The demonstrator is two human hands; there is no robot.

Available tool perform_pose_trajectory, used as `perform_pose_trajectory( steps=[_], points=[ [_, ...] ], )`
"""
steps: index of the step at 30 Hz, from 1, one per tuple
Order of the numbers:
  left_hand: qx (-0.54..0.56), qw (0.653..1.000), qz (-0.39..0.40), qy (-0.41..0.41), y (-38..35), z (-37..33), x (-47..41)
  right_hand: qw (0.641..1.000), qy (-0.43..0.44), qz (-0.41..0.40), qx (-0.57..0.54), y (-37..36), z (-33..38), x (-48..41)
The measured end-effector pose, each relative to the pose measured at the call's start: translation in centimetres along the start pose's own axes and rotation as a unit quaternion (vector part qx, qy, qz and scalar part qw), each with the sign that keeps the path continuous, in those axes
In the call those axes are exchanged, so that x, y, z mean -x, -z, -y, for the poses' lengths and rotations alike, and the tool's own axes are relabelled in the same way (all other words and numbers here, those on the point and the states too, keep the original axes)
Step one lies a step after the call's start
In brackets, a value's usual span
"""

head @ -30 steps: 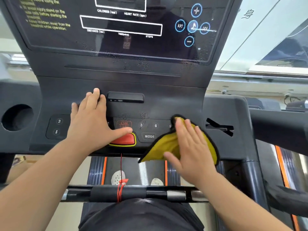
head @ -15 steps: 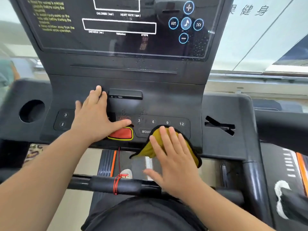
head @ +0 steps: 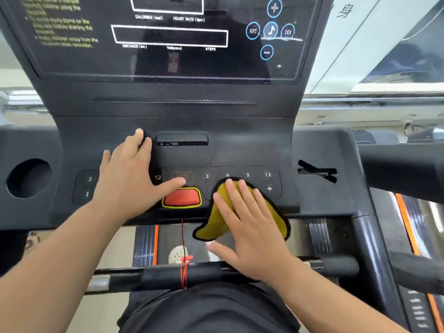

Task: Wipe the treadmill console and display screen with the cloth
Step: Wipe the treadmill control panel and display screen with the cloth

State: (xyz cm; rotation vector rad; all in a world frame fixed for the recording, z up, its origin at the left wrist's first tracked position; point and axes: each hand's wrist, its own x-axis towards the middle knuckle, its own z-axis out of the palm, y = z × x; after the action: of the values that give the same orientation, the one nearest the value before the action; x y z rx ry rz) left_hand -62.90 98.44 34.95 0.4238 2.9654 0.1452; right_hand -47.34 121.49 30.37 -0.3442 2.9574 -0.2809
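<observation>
A yellow cloth with a black border lies on the lower edge of the black treadmill console, just right of the red stop button. My right hand presses flat on the cloth with straight, spread fingers, below the number keys. My left hand rests flat on the console's left side, thumb touching the top of the red button, fingertips beside the port slot. The dark display screen rises above, with white boxes and blue round icons at its right.
A round cup holder sits at the console's left. A black handlebar with a red safety cord crosses in front of my body. A thick side handrail extends at the right. The belt and my shoes show below.
My right hand slid the cloth leftward along the console's lower edge, from the right end of the keypad to near the stop button. My left hand stayed in place.
</observation>
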Motion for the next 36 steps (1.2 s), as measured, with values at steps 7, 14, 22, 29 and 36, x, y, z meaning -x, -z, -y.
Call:
perform_pose_trajectory(
  steps=[7, 14, 22, 29, 36],
  points=[
    [-0.018, 0.995, -0.012, -0.094, -0.2, 4.9, 0.9, 0.967, -0.252, -0.037, -0.004, 1.0, -1.9, -1.0],
    [-0.021, 0.991, -0.016, -0.135, -0.8, 9.6, 1.8, 0.99, -0.136, 0.008, 0.027, 1.4, 5.1, -6.9],
    [0.016, 0.99, -0.081, -0.115, -2.0, 12.1, 2.4, 0.97, -0.241, -0.023, 0.008, 1.3, 1.0, -3.3],
    [0.016, 0.991, -0.098, -0.088, -2.3, 14.1, 2.5, 0.972, -0.233, 0.004, -0.009, 2.3, 5.7, -8.7],
    [0.045, 0.99, -0.109, -0.08, -2.7, 14.5, 2.2, 0.993, -0.109, 0.03, -0.012, 1.8, 5.4, -7.3]
  ],
)
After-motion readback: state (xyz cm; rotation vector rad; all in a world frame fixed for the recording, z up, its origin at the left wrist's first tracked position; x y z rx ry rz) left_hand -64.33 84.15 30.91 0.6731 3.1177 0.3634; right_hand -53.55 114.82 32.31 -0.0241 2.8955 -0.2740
